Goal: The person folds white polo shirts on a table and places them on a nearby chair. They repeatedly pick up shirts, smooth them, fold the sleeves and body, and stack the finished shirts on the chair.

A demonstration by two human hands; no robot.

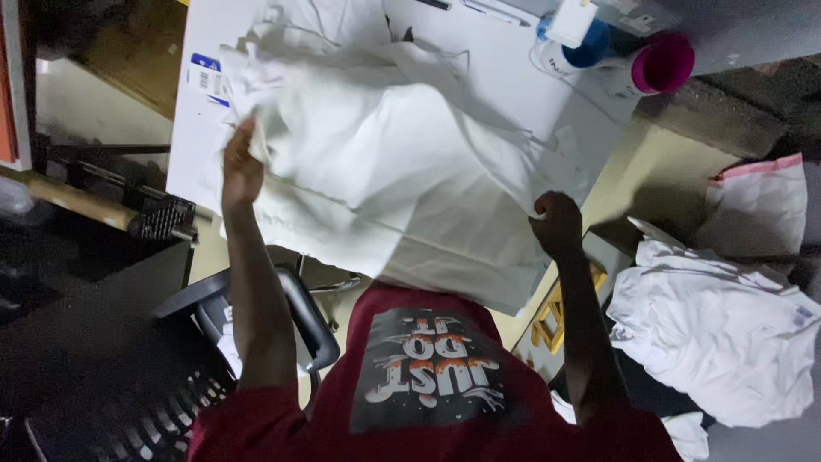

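Note:
A large white cloth garment (385, 162) lies spread and rumpled over a white table (513, 77). My left hand (242, 167) grips the cloth's left edge, fingers closed on a fold. My right hand (558, 222) is clenched on the cloth's lower right edge near the table's corner. Both arms reach forward from my red shirt, and the cloth hangs over the table's near edge between them.
A pile of white cloth (718, 325) lies at the lower right. A pink cup (665, 62) and a blue-and-white container (581, 38) stand at the table's far right. A black chair (291, 316) is below, and a wooden-handled brush (128, 214) lies at the left.

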